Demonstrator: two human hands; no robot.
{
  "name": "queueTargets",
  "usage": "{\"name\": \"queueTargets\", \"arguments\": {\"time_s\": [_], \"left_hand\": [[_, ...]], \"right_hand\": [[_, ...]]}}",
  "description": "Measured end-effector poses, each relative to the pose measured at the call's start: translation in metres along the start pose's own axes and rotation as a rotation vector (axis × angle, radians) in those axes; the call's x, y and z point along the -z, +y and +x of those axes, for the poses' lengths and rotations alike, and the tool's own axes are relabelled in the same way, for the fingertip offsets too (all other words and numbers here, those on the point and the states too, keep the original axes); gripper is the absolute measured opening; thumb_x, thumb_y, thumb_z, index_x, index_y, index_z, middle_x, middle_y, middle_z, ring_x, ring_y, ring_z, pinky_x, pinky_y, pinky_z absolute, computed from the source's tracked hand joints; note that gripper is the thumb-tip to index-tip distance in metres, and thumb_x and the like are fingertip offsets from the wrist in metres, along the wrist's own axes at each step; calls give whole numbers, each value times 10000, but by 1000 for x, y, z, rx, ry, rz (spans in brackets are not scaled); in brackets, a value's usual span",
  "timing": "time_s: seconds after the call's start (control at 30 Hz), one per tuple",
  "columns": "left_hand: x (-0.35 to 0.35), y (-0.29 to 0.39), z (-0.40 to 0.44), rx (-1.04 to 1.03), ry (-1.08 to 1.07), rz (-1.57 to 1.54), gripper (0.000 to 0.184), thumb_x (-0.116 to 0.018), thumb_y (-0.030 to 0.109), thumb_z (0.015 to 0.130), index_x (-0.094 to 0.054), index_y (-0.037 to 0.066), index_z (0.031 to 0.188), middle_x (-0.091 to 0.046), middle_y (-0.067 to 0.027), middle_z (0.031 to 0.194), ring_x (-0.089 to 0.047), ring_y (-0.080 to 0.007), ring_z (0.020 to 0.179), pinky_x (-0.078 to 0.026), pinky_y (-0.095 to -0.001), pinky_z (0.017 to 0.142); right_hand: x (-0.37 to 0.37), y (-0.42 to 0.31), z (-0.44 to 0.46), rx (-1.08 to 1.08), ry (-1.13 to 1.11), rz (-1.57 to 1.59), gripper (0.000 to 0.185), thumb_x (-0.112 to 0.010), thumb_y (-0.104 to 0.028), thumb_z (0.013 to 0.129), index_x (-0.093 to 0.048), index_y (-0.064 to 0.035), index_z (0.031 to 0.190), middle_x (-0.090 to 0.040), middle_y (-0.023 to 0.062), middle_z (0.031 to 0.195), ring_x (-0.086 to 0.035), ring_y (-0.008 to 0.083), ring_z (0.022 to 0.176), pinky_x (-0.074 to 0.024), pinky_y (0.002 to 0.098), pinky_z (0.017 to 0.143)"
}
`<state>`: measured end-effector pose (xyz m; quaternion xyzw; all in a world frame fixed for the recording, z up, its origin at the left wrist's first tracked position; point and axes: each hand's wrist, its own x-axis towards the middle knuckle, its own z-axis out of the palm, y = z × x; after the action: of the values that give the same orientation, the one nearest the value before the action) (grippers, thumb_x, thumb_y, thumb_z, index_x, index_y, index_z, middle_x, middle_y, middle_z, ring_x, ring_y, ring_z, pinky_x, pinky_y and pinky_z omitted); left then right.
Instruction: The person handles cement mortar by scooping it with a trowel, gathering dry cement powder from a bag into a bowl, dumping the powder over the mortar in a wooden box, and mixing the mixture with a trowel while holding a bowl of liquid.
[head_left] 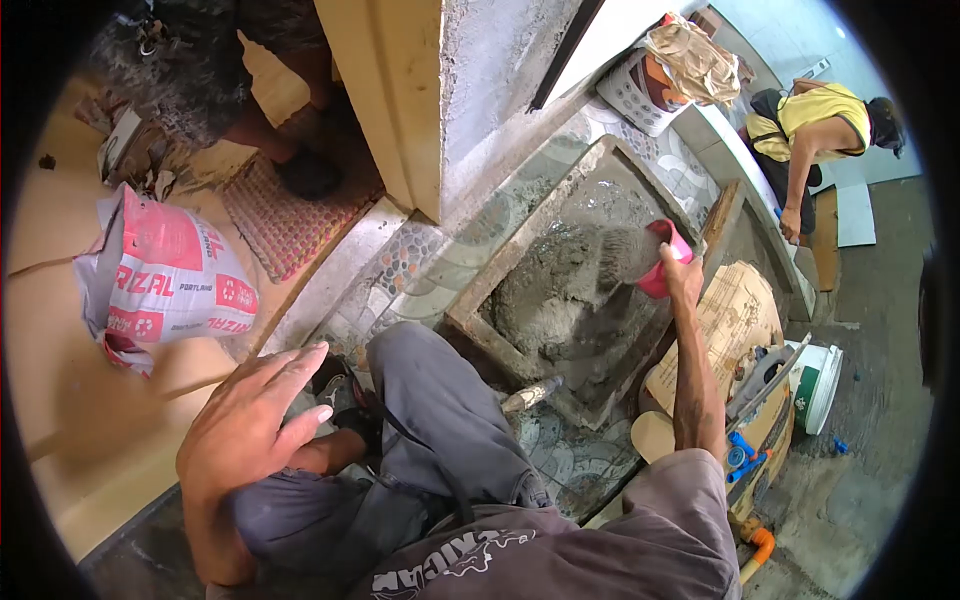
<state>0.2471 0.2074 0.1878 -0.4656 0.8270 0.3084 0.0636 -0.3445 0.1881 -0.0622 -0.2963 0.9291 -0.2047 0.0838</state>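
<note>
One cement bag [185,265] slumps at the left. Nearer, the left hand [250,420] has its grip released, fingers stretched out beside the person's leg. In the middle, a shallow box [468,325] holds wet cement [560,290] (lumpy and grey). Over its right side is a pink scoop [654,282], grasped by the right hand [682,276]. Farther right, a white bucket [820,390] lies tipped; beyond it, at far right, another person [825,115] bends over.

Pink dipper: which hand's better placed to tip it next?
Probably the right hand: it holds the pink dipper at the mixing tray; the left hand is empty, away from both.
</note>
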Motion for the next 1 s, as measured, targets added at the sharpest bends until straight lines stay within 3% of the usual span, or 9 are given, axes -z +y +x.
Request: {"name": "queueTargets", "arguments": {"time_s": [0.17,0.43,0.53,0.7,0.8,0.83,1.0], "left_hand": [[-2,-1,-8,66,15,-10,574,-633,292,904,-480,24,1388,-565,-204,1308,-532,-378,1205,-430,-417,1015],[-7,-6,-19,187,-15,-25,599,-645,260,877,-471,30,1402,-555,-215,1327,-517,-389,1221,-411,-431,1029],[-9,-7,-19,179,10,-23,582,-629,306,895,-487,25,1384,-578,-215,1291,-542,-388,1185,-434,-433,1003],[-12,-5,-19,160,-5,-3,576,-626,304,896,-497,-8,1362,-586,-228,1270,-547,-383,1176,-439,-433,999],[-11,-5,-19,128,-2,41,572,-630,292,895,-499,-24,1353,-589,-231,1260,-549,-384,1169,-439,-436,998],[-11,-5,-18,128,7,38,573,-633,286,893,-497,-27,1353,-590,-229,1258,-549,-384,1167,-439,-435,998],[-8,-3,-12,93,22,61,576,-657,255,878,-499,-31,1352,-594,-222,1250,-555,-383,1151,-444,-433,990]], "right_hand": [[-15,-10,57,55,25,-38,954,-697,-622,652,-565,144,1206,-604,350,1190,-591,431,1159,-449,453,996],[-36,-55,106,40,168,-1,1010,-723,-685,616,-566,141,1176,-618,339,1167,-611,432,1120,-474,470,959],[-41,-57,119,27,78,-16,1059,-727,-691,611,-516,144,1229,-604,334,1199,-601,432,1138,-470,465,967],[-32,-52,114,30,156,-134,1012,-725,-648,625,-516,126,1244,-607,315,1208,-602,420,1143,-473,460,974],[-17,-40,107,50,76,-272,1006,-720,-629,634,-495,122,1264,-602,308,1222,-607,418,1137,-477,458,969],[-19,-32,106,-20,141,-261,986,-723,-609,643,-480,104,1279,-601,299,1225,-616,412,1123,-485,459,957],[-1,11,89,72,37,-430,940,-721,-580,673,-469,105,1266,-603,299,1212,-619,408,1118,-489,464,947]]}}
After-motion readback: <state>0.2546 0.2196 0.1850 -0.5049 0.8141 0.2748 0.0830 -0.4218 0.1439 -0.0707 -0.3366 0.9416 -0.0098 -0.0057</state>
